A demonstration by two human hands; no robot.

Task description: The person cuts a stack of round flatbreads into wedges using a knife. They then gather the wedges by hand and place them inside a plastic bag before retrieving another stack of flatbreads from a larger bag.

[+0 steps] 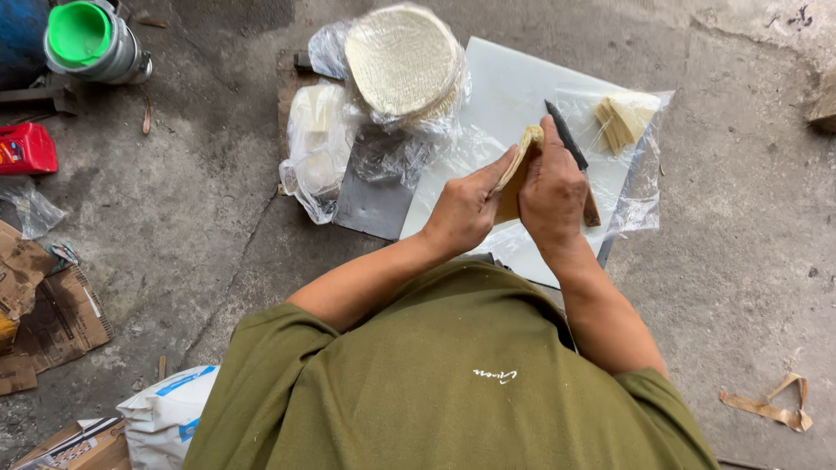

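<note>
Pale folded wafer stack point(520, 161) held upright over white cutting board point(514, 96), pinched in left hand point(463, 213), fingers clamped along its edge. Right hand point(553, 196) closed on dark knife point(568, 139), blade against stack. Cut wedges point(623, 120) beyond; bagged round wafers point(402, 59) left.

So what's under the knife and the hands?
A white cutting board with clear plastic over part of it lies under the knife. Both hands and the folded wrappers cover its middle.
</note>
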